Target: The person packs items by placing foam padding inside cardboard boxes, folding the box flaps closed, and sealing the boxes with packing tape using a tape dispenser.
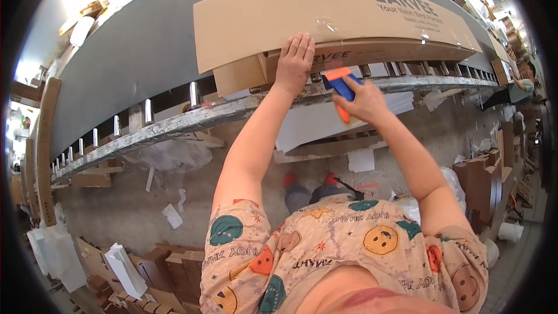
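A long brown cardboard box (261, 17) lies across the conveyor in front of me, with its near side facing me. Strips of clear tape glint on its top panel, and the panel's near edge overhangs the side. At the left end, a cardboard flap (235, 77) sticks out below the top panel. My left hand (293, 64) lies with outstretched fingers flat on the top panel's near edge; its thumb is hidden. In my right hand (366, 102) is a blue-and-orange hand tool (343, 84), its broad orange end close to the box's near side. Its exact kind is unclear.
Metal rollers and a worn metal rail (168, 121) run along the conveyor's near side, beside a grey surface (133, 52). White sheets (325, 125) sit below the rail. Brown boards and cartons (479, 183) stand at right. Another person (520, 86) is at the far right.
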Demonstrator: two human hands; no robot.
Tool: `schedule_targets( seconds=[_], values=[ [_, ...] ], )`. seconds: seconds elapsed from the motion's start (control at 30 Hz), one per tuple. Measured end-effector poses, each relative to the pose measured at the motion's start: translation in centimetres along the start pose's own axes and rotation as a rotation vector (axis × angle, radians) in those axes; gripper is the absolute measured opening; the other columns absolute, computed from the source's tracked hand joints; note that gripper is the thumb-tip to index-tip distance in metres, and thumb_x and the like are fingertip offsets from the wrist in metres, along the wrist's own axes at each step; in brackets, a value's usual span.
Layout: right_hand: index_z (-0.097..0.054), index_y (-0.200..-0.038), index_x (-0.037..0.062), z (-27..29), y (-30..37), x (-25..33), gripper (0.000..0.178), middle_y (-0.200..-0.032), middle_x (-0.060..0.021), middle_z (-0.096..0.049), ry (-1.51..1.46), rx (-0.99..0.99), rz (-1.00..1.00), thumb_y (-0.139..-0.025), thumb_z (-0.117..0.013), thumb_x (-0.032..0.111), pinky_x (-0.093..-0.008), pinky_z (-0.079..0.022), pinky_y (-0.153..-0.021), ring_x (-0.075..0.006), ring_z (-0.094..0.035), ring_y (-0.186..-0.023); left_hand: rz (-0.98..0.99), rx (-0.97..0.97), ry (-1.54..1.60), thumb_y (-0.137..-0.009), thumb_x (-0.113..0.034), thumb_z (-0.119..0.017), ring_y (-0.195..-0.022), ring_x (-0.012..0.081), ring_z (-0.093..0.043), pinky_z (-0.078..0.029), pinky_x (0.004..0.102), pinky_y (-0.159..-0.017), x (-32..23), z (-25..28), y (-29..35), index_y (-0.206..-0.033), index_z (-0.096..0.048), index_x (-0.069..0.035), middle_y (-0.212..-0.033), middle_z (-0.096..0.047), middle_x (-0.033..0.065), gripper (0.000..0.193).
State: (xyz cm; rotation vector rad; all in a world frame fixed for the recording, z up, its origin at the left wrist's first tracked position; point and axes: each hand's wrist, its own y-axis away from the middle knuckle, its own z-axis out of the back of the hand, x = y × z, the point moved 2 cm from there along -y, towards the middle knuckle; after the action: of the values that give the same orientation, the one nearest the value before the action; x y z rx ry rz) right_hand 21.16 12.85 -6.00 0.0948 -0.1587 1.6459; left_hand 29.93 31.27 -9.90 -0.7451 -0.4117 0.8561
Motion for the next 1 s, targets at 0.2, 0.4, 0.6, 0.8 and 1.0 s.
schedule_targets(
  seconds=[0.2,0.4,0.6,0.8,1.0],
  values=[
    [-0.069,-0.104,0.0147,2.4,-8.4,0.9,0.048,-0.091,-0.0184,-0.068,-0.140,0.296,0.004,-0.070,-0.061,0.047,-0.0423,-0.054,-0.076,-0.0345,-0.066,-0.085,0.064,0.267,0.094,-0.082,-0.031,-0.063,-0.098,0.0290,-0.057,-0.043,0.0405,-0.087,-1.1,0.5,-6.8,-0.104,-0.062,-0.004,-0.100,-0.061,0.0126,0.034],
    [-0.070,-0.102,0.0050,-1.1,-8.5,-3.6,0.054,-0.102,-0.0127,-0.068,-0.748,0.620,-0.090,-0.063,-0.075,0.043,-0.0324,-0.050,-0.082,-0.0233,-0.064,-0.090,0.157,0.717,-0.145,-0.068,-0.048,-0.076,-0.139,0.0298,-0.027,-0.021,0.0421,-0.114,-1.8,-3.9,-9.0,-0.141,-0.030,-0.003,-0.149,-0.029,0.0171,0.098],
    [-0.058,-0.124,0.0001,-0.6,-1.9,-14.7,0.065,-0.111,-0.0115,-0.064,-1.287,0.592,-0.061,-0.071,-0.074,0.033,-0.0315,-0.044,-0.092,-0.0190,-0.059,-0.105,0.332,0.522,-0.349,-0.067,-0.039,-0.080,-0.134,0.0363,-0.029,-0.022,0.0454,-0.112,-5.2,-2.2,-5.8,-0.136,-0.032,0.001,-0.141,-0.033,0.0225,0.094],
    [-0.052,-0.130,-0.0007,6.8,-0.7,-25.8,0.076,-0.118,-0.0111,-0.060,-1.637,0.492,0.143,-0.063,-0.074,0.028,-0.0306,-0.044,-0.093,-0.0175,-0.058,-0.104,1.082,0.114,0.601,-0.086,-0.035,-0.063,-0.093,0.0250,-0.060,-0.038,0.0372,-0.095,-16.6,-1.0,-4.4,-0.106,-0.063,0.002,-0.096,-0.066,0.0109,0.042],
    [-0.059,-0.126,0.0071,10.5,-1.3,-30.0,0.071,-0.117,-0.0121,-0.059,-1.148,0.405,0.582,-0.060,-0.079,0.027,-0.0290,-0.037,-0.098,-0.0209,-0.056,-0.109,1.597,0.149,1.501,-0.090,-0.061,-0.045,-0.090,0.0186,-0.062,-0.038,0.0308,-0.092,-26.7,1.8,-9.6,-0.105,-0.070,-0.007,-0.097,-0.069,0.0073,0.061]
  ],
)
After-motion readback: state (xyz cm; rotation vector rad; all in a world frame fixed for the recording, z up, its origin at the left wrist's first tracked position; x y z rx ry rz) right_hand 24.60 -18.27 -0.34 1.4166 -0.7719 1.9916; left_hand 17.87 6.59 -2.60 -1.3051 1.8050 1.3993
